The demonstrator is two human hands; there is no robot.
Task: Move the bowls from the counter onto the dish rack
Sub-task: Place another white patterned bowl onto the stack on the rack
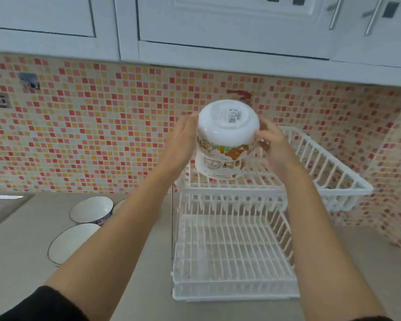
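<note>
Counter: we saw it bearing the rack and two bowls.
Dish rack: white, two-tiered.
Rimmed bowls: upright, left of rack.
Cartoon bowl: inverted, atop another on the upper tier.
Left hand: we pressed its left side.
Right hand: fingers gripped its right side.

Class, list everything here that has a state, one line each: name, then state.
Cartoon bowl: upside down, held over rack's upper tier.
Left hand: gripping cartoon bowl.
Right hand: gripping cartoon bowl.
Dish rack: lower tier empty.
Blue-rimmed bowl: upright on counter.
Nearer bowl: upright on counter.
</note>
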